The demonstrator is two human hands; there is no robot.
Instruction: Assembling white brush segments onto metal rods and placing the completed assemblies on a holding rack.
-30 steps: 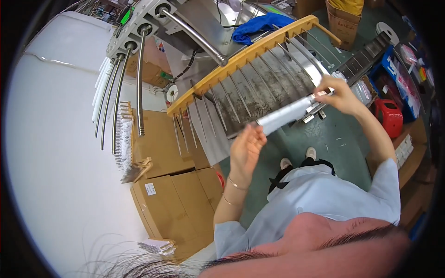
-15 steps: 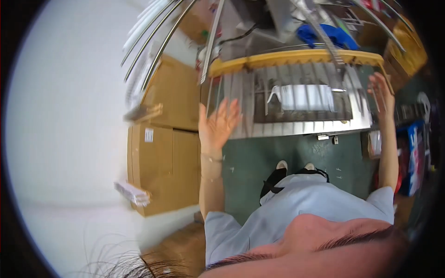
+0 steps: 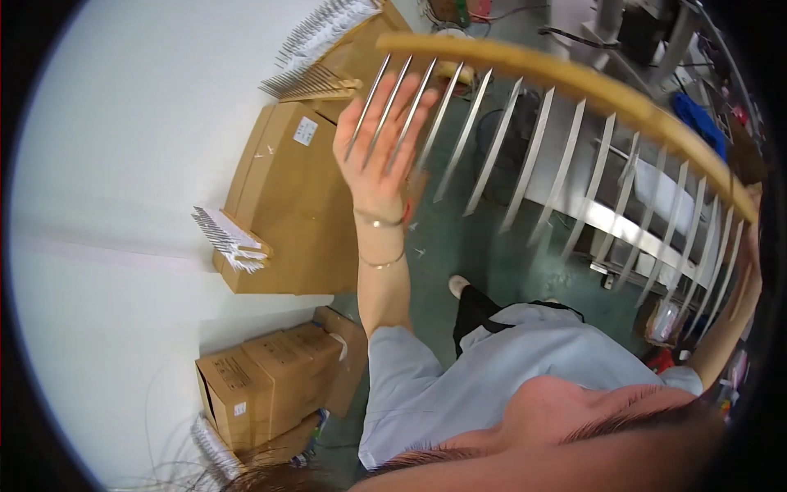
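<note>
A long wooden bar [image 3: 557, 70] with a row of flat metal prongs spans the upper right of the view, sloping down to the right. My left hand [image 3: 379, 139] is behind the prongs at its left end, palm showing and fingers stretched out and apart, with the fingertips just below the bar. Whether the hand bears any of the bar's weight is unclear. My right hand [image 3: 749, 246] is by the bar's right end at the edge of view, and its fingers are mostly hidden.
Cardboard boxes [image 3: 287, 205] are stacked along the white wall at left, with a smaller pronged bar [image 3: 234, 238] beside them and others higher up. More boxes [image 3: 270, 377] stand lower left. A metal table [image 3: 566, 209] and a blue cloth [image 3: 697, 123] lie beyond the prongs.
The view has turned toward the wall. The pronged bar appears larger and now slopes down to the right. My left hand has moved up; my right hand has gone to the right edge.
</note>
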